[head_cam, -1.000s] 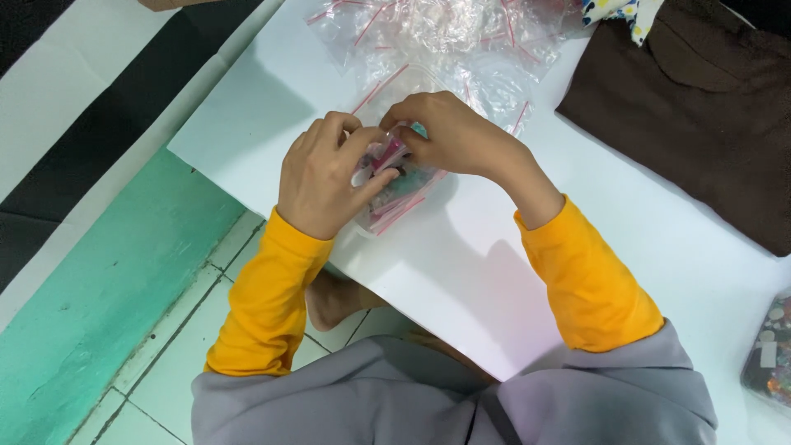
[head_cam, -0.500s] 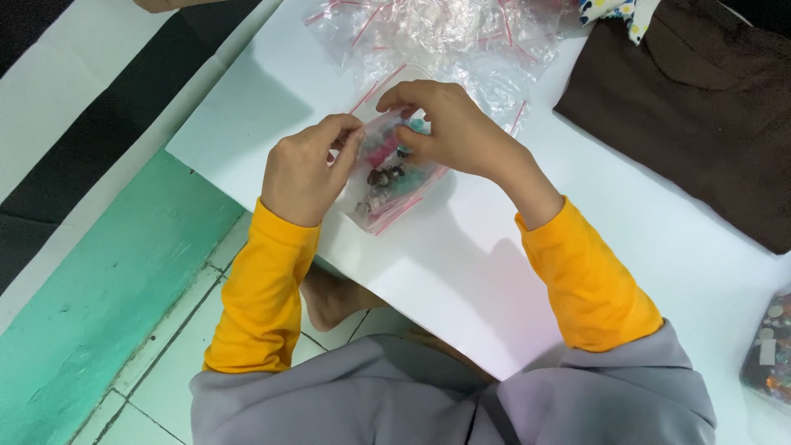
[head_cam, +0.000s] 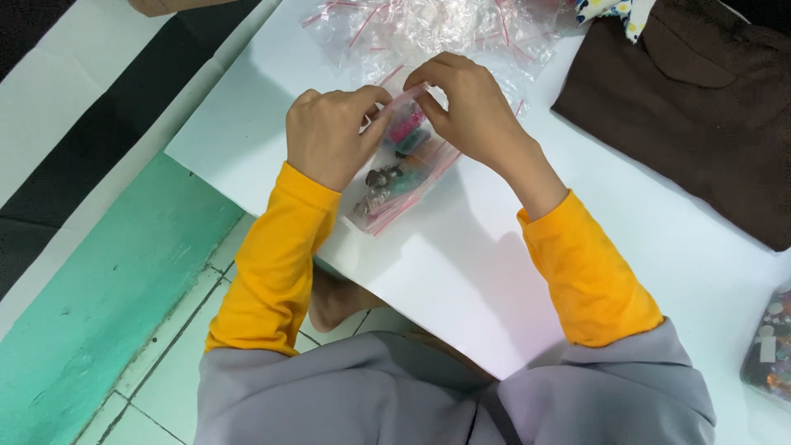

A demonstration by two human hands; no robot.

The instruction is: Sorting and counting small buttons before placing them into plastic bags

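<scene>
Between both hands (head_cam: 395, 124), bag (head_cam: 401, 177) slants diagonally.

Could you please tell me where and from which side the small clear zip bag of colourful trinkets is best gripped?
Probably at its flat top strip: the small zip bag bulges lower down. The left hand and right hand pinch that strip from opposite sides, from above.

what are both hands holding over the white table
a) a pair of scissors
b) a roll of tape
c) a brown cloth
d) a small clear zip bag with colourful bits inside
d: the left hand and right hand pinch the top of a small clear zip bag of colourful bits, while the brown cloth lies untouched to the right.
</scene>
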